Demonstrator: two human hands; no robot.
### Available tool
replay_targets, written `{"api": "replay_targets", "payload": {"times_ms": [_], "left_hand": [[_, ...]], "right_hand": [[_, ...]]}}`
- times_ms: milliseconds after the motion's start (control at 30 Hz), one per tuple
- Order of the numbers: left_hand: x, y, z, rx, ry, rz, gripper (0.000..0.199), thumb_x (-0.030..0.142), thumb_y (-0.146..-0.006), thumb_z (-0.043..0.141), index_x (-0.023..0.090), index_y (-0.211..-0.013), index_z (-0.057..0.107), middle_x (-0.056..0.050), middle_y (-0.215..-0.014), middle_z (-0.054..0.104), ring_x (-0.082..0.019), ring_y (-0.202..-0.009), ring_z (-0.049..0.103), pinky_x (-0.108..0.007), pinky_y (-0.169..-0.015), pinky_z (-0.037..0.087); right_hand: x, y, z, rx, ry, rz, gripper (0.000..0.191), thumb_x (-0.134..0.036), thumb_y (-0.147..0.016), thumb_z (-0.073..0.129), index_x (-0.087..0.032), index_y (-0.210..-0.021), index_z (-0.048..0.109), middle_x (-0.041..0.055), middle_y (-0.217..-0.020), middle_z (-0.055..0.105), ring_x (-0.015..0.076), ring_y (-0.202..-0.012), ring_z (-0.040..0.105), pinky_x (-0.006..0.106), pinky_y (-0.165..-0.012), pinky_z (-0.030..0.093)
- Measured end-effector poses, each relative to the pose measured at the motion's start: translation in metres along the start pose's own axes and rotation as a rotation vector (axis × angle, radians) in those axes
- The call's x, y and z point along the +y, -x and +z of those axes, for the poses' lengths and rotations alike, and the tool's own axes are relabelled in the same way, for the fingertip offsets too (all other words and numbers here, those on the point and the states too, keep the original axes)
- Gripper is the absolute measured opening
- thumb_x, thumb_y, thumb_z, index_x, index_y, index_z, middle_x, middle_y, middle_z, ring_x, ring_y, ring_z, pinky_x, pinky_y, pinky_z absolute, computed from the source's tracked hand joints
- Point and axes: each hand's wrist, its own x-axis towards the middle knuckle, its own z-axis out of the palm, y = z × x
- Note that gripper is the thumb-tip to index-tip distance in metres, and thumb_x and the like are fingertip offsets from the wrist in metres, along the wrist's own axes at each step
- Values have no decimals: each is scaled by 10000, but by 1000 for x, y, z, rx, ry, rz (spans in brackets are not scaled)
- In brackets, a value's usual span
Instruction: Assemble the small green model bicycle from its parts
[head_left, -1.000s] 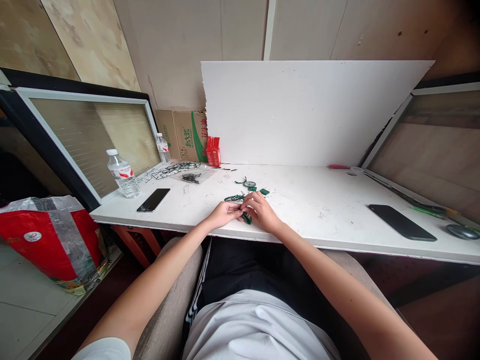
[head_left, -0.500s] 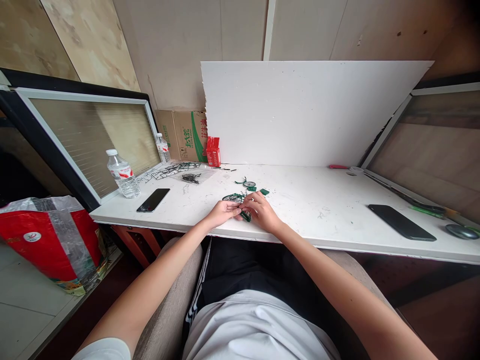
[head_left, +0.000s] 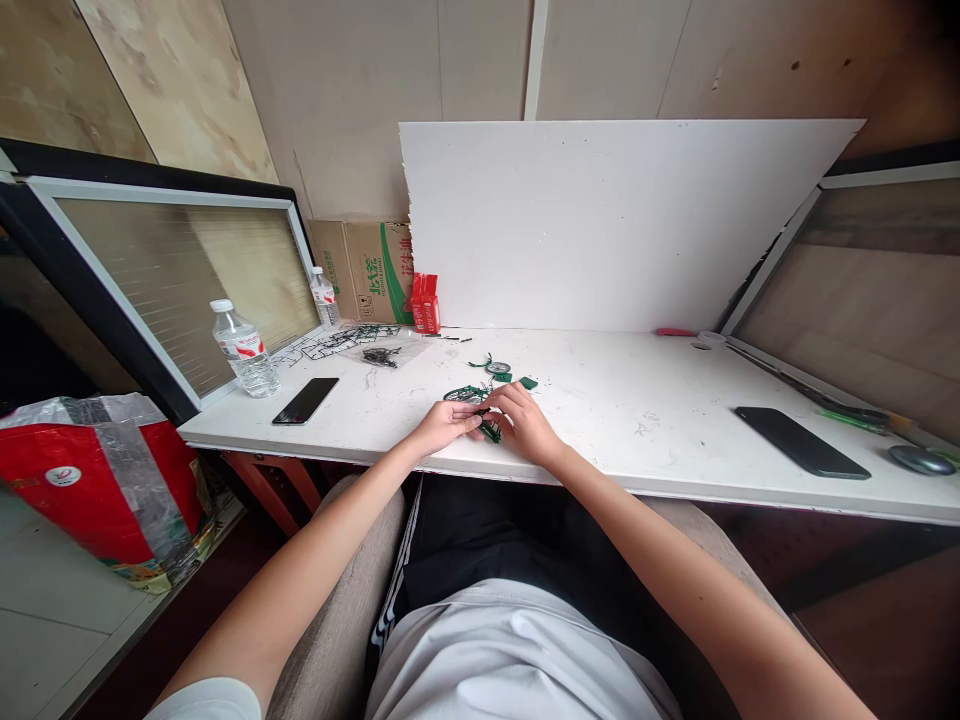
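Near the front edge of the table, both my hands are closed on a dark green model bicycle (head_left: 491, 431) with a spoked wheel (head_left: 459, 395) at its left end. My left hand (head_left: 442, 427) pinches its middle from the left. From the right, the thumb and fingertips of my right hand (head_left: 523, 422) meet at the same spot; any small part between them is too hidden to make out. Just behind the hands lie a loose spoked wheel (head_left: 497, 367) and a flat green piece (head_left: 529, 383).
A plastic bag of small dark parts (head_left: 381, 356) and black part frames (head_left: 322, 345) lie back left. Two phones, one left (head_left: 306, 400) and one right (head_left: 801, 442), rest on the white table (head_left: 637, 380). A water bottle (head_left: 246, 350) stands left; a mouse (head_left: 921, 459) sits far right.
My right fingers have shifted very slightly at the model bicycle. Both hands keep their hold, and the other things lie as before.
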Motion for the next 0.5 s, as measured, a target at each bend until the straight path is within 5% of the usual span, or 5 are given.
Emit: {"api": "replay_targets", "payload": {"times_ms": [500], "left_hand": [[-3, -2, 0, -19, 68, -12, 565, 497, -802, 870, 133, -1222, 766, -158, -1221, 770, -243, -908, 783, -385, -947, 574]], "right_hand": [[1, 0, 2, 18, 12, -28, 166, -144, -1042, 522, -232, -1007, 659, 99, -1048, 662, 245, -957, 556, 408, -833, 511]]}}
